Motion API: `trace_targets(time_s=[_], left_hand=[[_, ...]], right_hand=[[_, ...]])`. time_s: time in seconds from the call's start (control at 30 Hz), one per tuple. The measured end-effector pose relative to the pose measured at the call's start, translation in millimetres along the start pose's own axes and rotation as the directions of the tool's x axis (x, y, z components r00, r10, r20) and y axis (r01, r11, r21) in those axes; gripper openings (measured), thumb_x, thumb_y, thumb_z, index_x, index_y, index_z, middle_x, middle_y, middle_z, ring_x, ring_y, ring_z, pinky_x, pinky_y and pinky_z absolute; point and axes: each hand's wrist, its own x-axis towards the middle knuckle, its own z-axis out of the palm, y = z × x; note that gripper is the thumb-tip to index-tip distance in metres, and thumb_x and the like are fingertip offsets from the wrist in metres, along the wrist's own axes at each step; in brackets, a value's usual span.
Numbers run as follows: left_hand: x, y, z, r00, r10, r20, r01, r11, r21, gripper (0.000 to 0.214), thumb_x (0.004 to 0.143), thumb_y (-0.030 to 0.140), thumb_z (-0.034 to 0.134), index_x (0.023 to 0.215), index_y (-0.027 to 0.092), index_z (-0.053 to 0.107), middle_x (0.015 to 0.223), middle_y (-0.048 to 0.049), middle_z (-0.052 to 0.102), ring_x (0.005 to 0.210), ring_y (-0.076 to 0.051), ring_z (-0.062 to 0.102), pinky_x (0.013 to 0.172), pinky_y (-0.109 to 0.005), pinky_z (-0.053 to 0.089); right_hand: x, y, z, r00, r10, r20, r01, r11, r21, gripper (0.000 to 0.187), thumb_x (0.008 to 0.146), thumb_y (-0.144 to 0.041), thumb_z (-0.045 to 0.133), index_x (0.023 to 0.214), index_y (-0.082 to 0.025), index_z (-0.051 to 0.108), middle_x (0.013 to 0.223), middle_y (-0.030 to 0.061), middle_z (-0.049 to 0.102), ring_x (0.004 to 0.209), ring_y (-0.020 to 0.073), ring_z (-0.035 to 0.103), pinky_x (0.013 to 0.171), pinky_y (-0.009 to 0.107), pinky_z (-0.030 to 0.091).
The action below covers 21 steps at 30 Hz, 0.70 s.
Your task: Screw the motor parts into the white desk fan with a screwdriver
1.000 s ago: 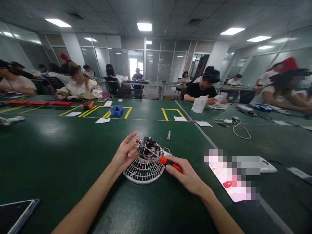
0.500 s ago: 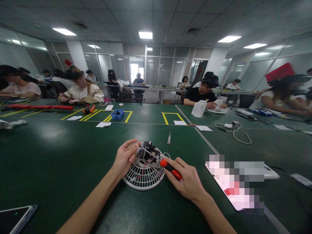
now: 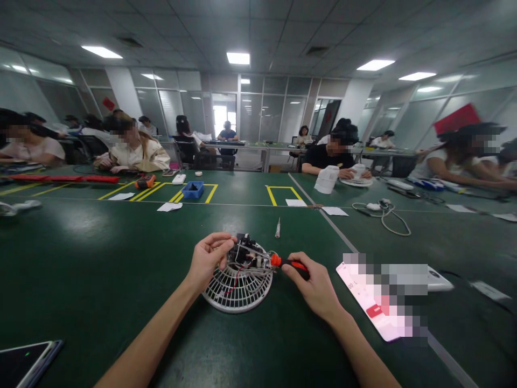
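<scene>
My right hand is wrapped round the red-and-black handle of a screwdriver. Its metal shaft reaches left across a black motor assembly toward the fingertips of my left hand. Those fingers are pinched together at the assembly's left side, and what they hold is too small to make out. Under the assembly lies a round white fan grille, with a thin red wire running over its bars. Another small screwdriver with a clear handle lies beyond the grille.
A lit phone and a white device lie to the right; a dark tablet is at the near left. Farther off are a blue bin, paper slips and a coiled cable. Several people sit around the tables.
The screwdriver handle and my right hand have shifted right and slightly up, leaving the shaft at a flatter angle. My left hand stays at the motor assembly. The camera view has shifted slightly.
</scene>
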Motion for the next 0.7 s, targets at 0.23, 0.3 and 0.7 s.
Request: trace_targets(time_s=[0.23,0.3,0.7], left_hand=[[-13,5,12.4,0.985,0.175,0.009,-0.175,0.977,0.126,0.069,0.063,0.020,0.091,0.127,0.024,0.068,0.129,-0.0133,0.070,0.049,-0.004,0.059,0.041,-0.017,0.047],[-16,4,15.4,0.971,0.240,-0.015,-0.234,0.957,0.171,0.064,0.064,0.017,0.090,0.125,0.024,0.070,0.124,-0.0113,0.071,0.047,-0.001,0.053,0.043,-0.015,0.045],[-21,-3,18.3,0.963,0.237,0.125,-0.267,0.891,0.367,0.022,0.078,0.029,0.082,0.096,0.018,0.081,0.063,-0.0036,0.069,0.042,-0.005,0.044,0.039,-0.017,0.034]], right_hand=[[2,21,-23,0.995,0.099,-0.018,-0.094,0.979,0.183,0.042,0.089,-0.061,0.061,0.074,-0.022,0.063,0.070,0.0004,0.061,0.068,0.0185,0.057,0.064,0.030,0.044],[2,28,-29,0.988,0.146,-0.058,-0.129,0.963,0.239,0.045,0.088,-0.064,0.061,0.073,-0.021,0.063,0.067,0.0002,0.060,0.064,0.0178,0.056,0.060,0.030,0.044],[-1,26,-23,0.985,0.170,-0.026,-0.161,0.962,0.220,0.041,0.085,-0.060,0.067,0.074,-0.021,0.069,0.069,0.0014,0.064,0.066,0.0185,0.058,0.060,0.030,0.045]])
